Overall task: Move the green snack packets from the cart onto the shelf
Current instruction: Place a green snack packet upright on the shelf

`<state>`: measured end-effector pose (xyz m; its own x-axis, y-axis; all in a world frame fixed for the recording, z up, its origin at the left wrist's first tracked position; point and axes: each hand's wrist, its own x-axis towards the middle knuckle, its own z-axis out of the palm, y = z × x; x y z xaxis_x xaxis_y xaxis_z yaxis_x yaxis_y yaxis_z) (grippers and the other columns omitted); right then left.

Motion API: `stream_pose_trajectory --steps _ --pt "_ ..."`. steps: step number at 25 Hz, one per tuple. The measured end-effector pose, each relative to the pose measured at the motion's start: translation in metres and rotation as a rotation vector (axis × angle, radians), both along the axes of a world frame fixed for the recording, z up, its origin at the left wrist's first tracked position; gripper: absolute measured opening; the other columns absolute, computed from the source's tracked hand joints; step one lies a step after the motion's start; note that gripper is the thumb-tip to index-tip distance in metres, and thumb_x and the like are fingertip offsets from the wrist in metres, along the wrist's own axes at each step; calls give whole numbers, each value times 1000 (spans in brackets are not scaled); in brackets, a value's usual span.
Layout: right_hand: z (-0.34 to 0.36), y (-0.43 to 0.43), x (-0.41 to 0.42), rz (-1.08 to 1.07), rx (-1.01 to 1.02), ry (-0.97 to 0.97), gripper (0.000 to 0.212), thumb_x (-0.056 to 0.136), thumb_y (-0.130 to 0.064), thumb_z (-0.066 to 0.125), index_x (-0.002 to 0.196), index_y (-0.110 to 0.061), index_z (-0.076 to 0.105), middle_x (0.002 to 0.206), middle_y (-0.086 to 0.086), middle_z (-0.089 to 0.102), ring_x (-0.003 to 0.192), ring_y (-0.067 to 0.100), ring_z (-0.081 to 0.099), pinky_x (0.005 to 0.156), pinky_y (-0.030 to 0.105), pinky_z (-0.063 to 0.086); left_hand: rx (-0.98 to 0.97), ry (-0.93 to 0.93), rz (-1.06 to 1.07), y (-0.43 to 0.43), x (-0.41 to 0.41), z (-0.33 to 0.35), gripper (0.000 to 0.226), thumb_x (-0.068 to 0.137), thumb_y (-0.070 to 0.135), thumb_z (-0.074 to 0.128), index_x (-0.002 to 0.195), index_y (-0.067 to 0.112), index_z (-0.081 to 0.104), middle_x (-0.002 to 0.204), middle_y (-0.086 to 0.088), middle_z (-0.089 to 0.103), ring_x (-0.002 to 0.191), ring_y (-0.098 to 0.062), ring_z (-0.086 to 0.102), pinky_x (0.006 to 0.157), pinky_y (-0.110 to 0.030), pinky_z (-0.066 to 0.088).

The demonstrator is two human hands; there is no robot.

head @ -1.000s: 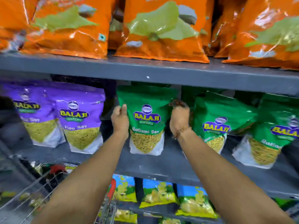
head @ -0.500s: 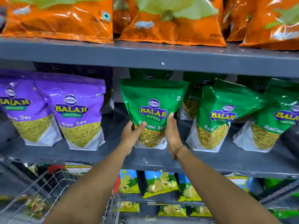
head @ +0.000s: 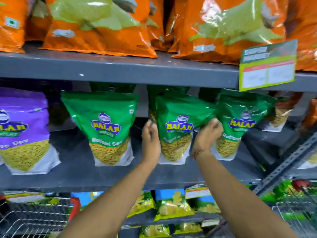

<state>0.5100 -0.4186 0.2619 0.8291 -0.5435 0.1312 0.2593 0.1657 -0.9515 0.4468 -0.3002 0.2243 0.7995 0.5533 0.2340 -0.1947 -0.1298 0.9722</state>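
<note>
Three green snack packets stand in a row on the grey middle shelf [head: 103, 182]: a left packet [head: 106, 124], a middle packet [head: 176, 127] and a right packet [head: 240, 124]. More green packets stand behind them. My left hand [head: 151, 140] lies flat against the middle packet's left edge, fingers apart. On that packet's right side my right hand [head: 208, 134] is curled, between the middle and right packets. The wire cart [head: 25, 220] with a red handle shows at the bottom left.
Purple packets [head: 22, 131] stand left of the green ones. Orange bags [head: 96, 26] fill the shelf above, with a price tag [head: 267, 66] hanging at its right. Yellow-green packets [head: 171, 205] sit on the shelf below. A second wire basket [head: 295, 212] is at the bottom right.
Both hands have let go of the left green packet, which now stands alone on the shelf, and have moved right to the middle packet. The view has shifted right.
</note>
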Motion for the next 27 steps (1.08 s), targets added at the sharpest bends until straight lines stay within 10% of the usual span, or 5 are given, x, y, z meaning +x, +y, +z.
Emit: stream_pose_trajectory --steps 4,8,12,23,27 --pt "43 -22 40 321 7 -2 30 96 -10 40 70 -21 51 65 -5 46 63 9 38 64 23 35 -168 -73 73 9 54 41 23 92 9 46 102 -9 56 89 -10 63 89 -17 47 83 -30 39" --pt "27 -29 43 509 39 -47 28 99 -19 34 91 -13 60 93 7 62 85 13 56 80 27 43 -154 -133 45 7 45 18 18 92 21 49 80 20 62 79 12 62 69 7 55 67 -11 45" --pt "-38 -25 8 700 -11 123 56 98 -42 20 146 -14 20 151 -10 22 135 2 24 113 24 22 -91 89 -186 2 29 -18 17 80 24 67 91 35 60 95 17 67 85 3 64 77 -20 50" --pt "-63 -81 3 191 -42 228 31 97 -42 32 89 -19 51 84 -5 59 95 26 54 78 24 37 364 108 507 -67 -9 -46 42 76 60 49 75 19 38 76 -14 50 78 -31 48 75 -46 39" --pt "-33 -150 42 -103 9 153 29 96 -37 35 70 -25 39 79 3 51 82 21 48 80 43 44 314 27 20 -159 17 -40 19 92 44 37 83 32 49 78 7 51 75 -10 46 74 -39 43"
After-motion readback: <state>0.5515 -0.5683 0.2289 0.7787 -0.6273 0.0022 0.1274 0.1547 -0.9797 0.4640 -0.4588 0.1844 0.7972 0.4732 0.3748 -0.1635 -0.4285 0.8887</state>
